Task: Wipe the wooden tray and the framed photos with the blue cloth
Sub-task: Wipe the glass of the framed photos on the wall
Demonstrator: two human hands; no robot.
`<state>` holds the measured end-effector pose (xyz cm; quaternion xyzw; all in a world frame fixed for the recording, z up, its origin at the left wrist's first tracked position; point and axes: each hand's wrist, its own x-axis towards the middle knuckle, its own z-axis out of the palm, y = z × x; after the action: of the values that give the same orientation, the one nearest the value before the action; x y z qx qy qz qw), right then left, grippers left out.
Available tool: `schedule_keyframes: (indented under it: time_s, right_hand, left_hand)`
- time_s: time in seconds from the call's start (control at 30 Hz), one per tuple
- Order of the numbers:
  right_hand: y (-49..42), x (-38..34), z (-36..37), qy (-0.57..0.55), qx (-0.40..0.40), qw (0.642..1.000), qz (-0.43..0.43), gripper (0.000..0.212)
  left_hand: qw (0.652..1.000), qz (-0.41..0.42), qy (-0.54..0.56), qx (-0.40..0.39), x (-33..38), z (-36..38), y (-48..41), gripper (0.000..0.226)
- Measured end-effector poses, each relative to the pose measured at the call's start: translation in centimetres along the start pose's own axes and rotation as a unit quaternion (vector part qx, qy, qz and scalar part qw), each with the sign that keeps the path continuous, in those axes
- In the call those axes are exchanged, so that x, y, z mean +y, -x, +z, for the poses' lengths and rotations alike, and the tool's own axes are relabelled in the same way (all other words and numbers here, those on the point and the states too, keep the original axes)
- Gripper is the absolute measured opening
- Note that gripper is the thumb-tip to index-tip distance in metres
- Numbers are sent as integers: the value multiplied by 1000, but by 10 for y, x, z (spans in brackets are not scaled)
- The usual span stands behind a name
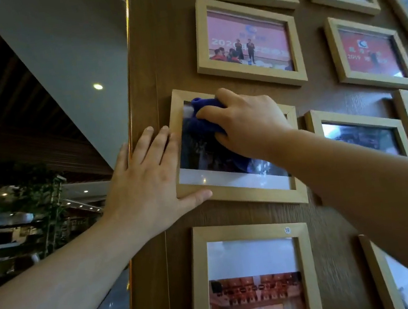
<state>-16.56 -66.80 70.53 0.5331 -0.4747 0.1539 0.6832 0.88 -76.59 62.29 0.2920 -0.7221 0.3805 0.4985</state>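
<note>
A framed photo in a light wooden frame hangs on a brown wood wall at the middle of the head view. My right hand presses a bunched blue cloth against the glass near the frame's upper left. My left hand lies flat against the wall, fingers over the frame's left edge and thumb on its bottom rail. No wooden tray is in view.
Several more framed photos hang around it: a pink one above, a red one at upper right, one below and others to the right. The wall's edge runs left of my hand, with an open room beyond.
</note>
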Motion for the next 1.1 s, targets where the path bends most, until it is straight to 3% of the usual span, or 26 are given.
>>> schedule_keyframes:
  time_s: [0.33, 0.7, 0.83, 0.93, 1.03, 1.1]
  right_hand:
    - [80, 70, -4, 36, -96, 993, 63, 44]
    - [12, -14, -4, -32, -17, 998, -55, 41]
    - [42, 14, -10, 9, -85, 994, -75, 40]
    - [80, 51, -14, 49, -142, 988, -35, 39]
    - [97, 57, -16, 55, -155, 986, 4, 39]
    - [90, 41, -14, 44, -149, 988, -15, 37]
  left_hand:
    - [998, 26, 27, 42, -4, 14, 1, 108]
    - [997, 40, 32, 64, -6, 17, 1, 106]
    - [997, 35, 24, 67, -6, 19, 0, 107]
    - [997, 30, 25, 65, -6, 19, -1, 109]
    - [997, 34, 27, 68, -5, 18, 0, 110]
    - [997, 31, 27, 68, -5, 19, 0, 109]
